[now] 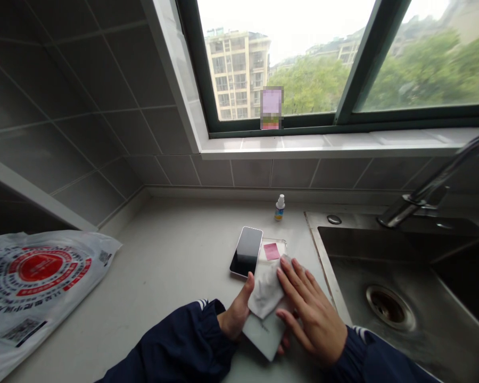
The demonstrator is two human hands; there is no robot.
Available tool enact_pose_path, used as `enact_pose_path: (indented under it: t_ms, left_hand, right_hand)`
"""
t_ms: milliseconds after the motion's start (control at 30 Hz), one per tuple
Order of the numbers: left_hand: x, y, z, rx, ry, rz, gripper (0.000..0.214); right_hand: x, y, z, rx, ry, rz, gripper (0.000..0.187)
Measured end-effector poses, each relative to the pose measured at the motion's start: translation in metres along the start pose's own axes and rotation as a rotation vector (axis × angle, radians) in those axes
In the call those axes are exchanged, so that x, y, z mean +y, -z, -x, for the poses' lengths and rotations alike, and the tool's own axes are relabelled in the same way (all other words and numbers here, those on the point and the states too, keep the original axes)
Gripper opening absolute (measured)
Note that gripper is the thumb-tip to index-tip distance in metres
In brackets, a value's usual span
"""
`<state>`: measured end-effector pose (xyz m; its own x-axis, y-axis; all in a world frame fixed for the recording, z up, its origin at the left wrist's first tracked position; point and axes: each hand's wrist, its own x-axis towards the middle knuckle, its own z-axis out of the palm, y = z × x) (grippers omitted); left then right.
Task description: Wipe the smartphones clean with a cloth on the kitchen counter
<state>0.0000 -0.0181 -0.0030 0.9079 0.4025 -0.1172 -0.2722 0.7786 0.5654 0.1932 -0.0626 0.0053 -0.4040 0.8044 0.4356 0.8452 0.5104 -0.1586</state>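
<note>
My left hand (pixel 239 311) grips a smartphone (pixel 264 334) with a pale green back and small lettering; its fingertips show at the phone's lower right edge. A white cloth (pixel 266 290) lies over the upper part of the phone. Flat on the cloth rests my right hand (pixel 309 308), fingers stretched out and thumb apart. Just beyond, a second smartphone (pixel 246 251) lies on the counter with its dark screen up. Beside it is a clear phone case (pixel 282 246), partly hidden by the cloth, with a pink square (pixel 271 251) on it.
A small white bottle (pixel 279 208) stands upright near the back wall. On the right are a steel sink (pixel 383 276) and a faucet (pixel 403 210). A printed white plastic bag (pixel 43 282) lies at the left of the counter (pixel 175 250). A window is behind.
</note>
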Motion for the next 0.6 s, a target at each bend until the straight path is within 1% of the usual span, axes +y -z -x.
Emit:
enact_pose_path:
  t_ms: [33,100,267,367,467,533,600]
  left_hand:
    - [-0.001,0.002,0.001,0.006,0.053,-0.001,0.108]
    - [-0.002,0.005,0.002,0.020,0.101,0.003,0.114]
    - [-0.002,0.005,0.000,0.021,0.073,0.048,0.109]
    - [0.000,0.001,-0.002,-0.035,0.003,0.059,0.092]
    - [0.003,-0.005,-0.005,-0.055,-0.145,0.069,0.076]
    - [0.004,-0.009,-0.006,-0.052,-0.203,0.096,0.073]
    - [0.005,-0.012,-0.007,-0.064,-0.208,0.106,0.075]
  right_hand:
    - [0.001,0.000,0.000,0.001,-0.016,-0.007,0.066]
    - [0.002,0.000,-0.001,-0.006,-0.034,-0.018,0.066]
    - [-0.001,-0.001,-0.001,-0.025,-0.010,-0.024,0.066]
    - [-0.001,0.000,0.000,-0.025,0.047,-0.033,0.067]
    - [-0.001,0.003,-0.001,-0.050,0.134,-0.050,0.067]
    - [-0.002,0.004,-0.002,-0.079,0.186,-0.057,0.066]
    - [-0.003,0.005,-0.004,-0.092,0.210,-0.055,0.065]
